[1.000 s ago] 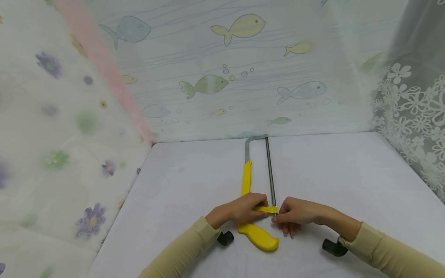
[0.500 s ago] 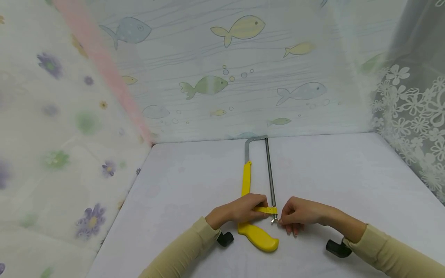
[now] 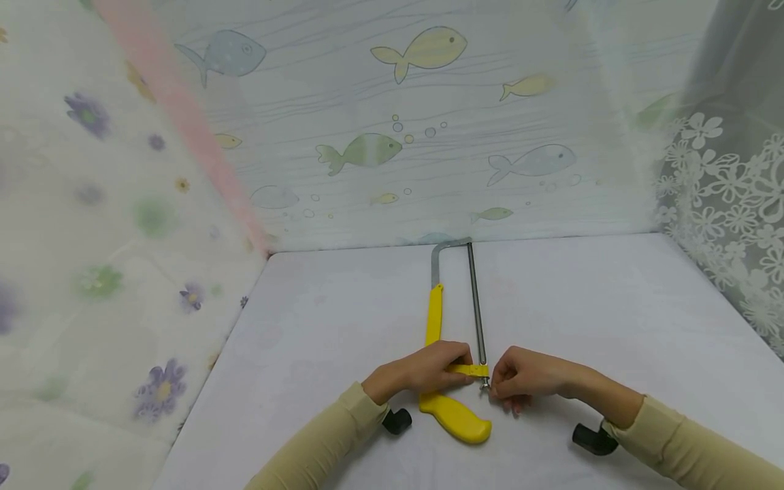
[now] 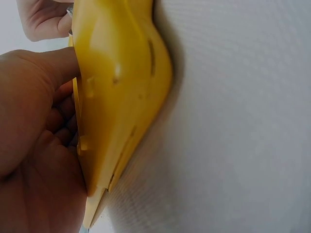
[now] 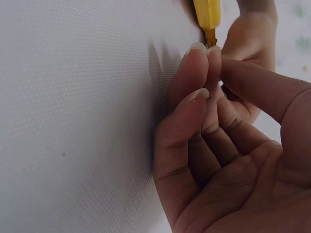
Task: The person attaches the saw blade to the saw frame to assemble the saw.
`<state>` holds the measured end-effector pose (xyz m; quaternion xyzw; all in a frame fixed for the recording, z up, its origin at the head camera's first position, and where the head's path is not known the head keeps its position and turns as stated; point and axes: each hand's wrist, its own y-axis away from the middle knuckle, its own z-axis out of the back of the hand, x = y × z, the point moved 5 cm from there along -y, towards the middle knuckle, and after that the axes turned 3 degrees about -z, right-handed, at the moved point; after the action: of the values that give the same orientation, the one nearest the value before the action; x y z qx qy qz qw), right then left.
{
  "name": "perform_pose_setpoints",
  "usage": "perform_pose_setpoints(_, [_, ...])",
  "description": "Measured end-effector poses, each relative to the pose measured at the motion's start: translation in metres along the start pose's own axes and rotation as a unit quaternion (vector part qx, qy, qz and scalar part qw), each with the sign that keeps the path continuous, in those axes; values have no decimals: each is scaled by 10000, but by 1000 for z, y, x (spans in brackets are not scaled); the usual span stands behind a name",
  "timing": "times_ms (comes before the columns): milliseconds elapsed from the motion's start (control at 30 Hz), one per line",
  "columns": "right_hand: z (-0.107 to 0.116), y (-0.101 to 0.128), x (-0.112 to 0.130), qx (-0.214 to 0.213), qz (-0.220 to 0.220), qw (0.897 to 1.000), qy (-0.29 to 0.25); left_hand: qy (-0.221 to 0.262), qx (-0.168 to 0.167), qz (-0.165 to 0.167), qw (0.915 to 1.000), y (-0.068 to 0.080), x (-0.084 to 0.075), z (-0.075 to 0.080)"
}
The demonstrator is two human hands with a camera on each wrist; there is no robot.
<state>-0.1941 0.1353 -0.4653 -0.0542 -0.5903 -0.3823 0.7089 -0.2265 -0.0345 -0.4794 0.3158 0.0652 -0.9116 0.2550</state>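
A hacksaw (image 3: 433, 313) with a yellow frame and handle lies flat on the white cloth, its blade side to the right. My left hand (image 3: 431, 366) grips the yellow frame just ahead of the handle (image 3: 456, 418). In the left wrist view, the thumb (image 4: 60, 63) lies against the yellow handle part (image 4: 121, 73), with the other fingers partly hidden behind it. A small metal wing nut (image 3: 484, 385) sits at the near end of the blade. My right hand (image 3: 533, 376) has thumb and forefinger pinched at its right side; the other fingers (image 5: 177, 141) are curled.
A white cloth (image 3: 612, 320) covers the table. Behind it hangs a fish-patterned curtain (image 3: 367, 88), close to the saw's far end. A flowered curtain (image 3: 116, 238) borders the left, and lace (image 3: 729, 190) the right. Black wrist devices (image 3: 594, 439) hang under both forearms.
My right hand drew back slightly to the right, uncovering the wing nut, then came back in to it. The nut's wings now stand at a different angle. The left hand and hacksaw stayed put.
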Motion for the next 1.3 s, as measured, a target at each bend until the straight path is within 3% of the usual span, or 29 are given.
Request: perform_pose_setpoints(1300, [0,3,2,-50,-211,9997,107,23,39,129,9999,-2,2,-2])
